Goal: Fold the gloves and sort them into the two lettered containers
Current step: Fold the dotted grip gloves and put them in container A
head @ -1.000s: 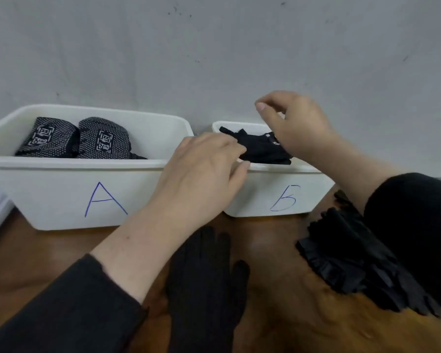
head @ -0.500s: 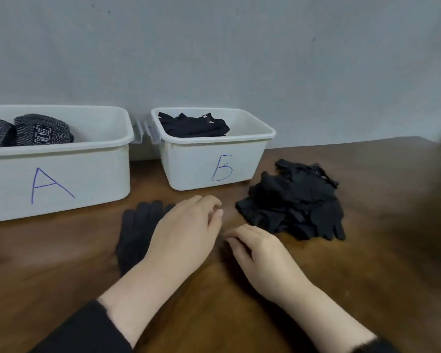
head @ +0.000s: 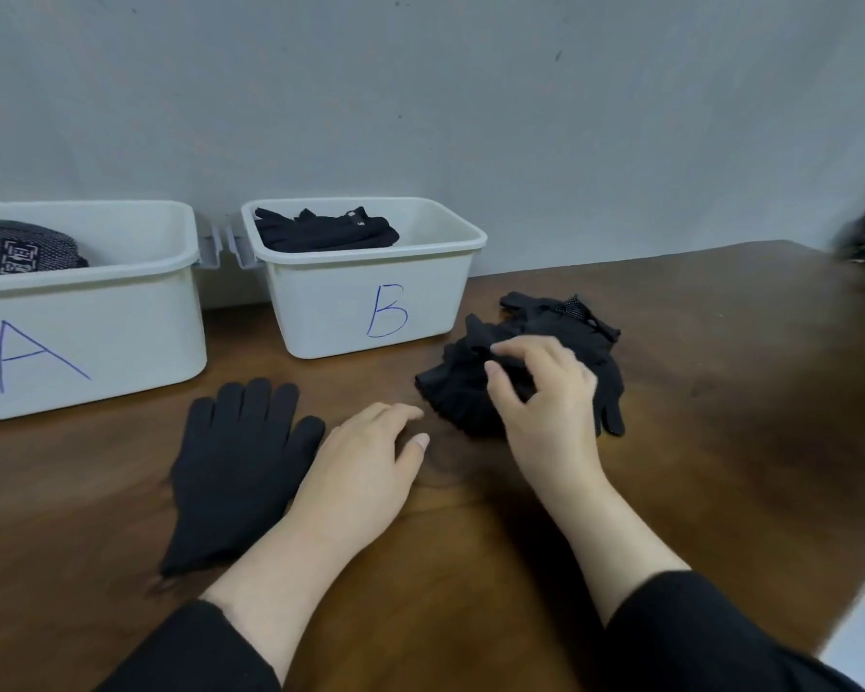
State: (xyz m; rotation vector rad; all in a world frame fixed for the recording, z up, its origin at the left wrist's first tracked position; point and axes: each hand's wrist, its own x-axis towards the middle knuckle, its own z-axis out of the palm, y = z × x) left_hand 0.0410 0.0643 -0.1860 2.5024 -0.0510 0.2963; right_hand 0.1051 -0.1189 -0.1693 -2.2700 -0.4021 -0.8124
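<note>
Head view, and I order everything around bin B, the white tub with the blue letter on its front, going from the biggest thing down. Bin A stands just left of bin B, nearly touching at the handles, with patterned grey-black folded gloves inside; bin B itself holds plain black folded gloves. To the right of bin B and a little nearer me, on the brown table, lies the pile of black gloves, crumpled and overlapping. I judge them light, soft knit that sags and snags on its neighbours, so I would take one by the cuff or a free edge and lift slowly to peel it off the heap. In front of bin B, toward bin A's side, a single black glove lies flat, fingers pointing at the bins, cuff toward me; it looks limp and easy to crease, best taken at the cuff.

My right hand is on the pile's near edge, thumb and forefinger pinching a fold of black fabric. My left hand rests on the table in front of bin B, just beside the flat glove, fingers relaxed and gripping nothing.
</note>
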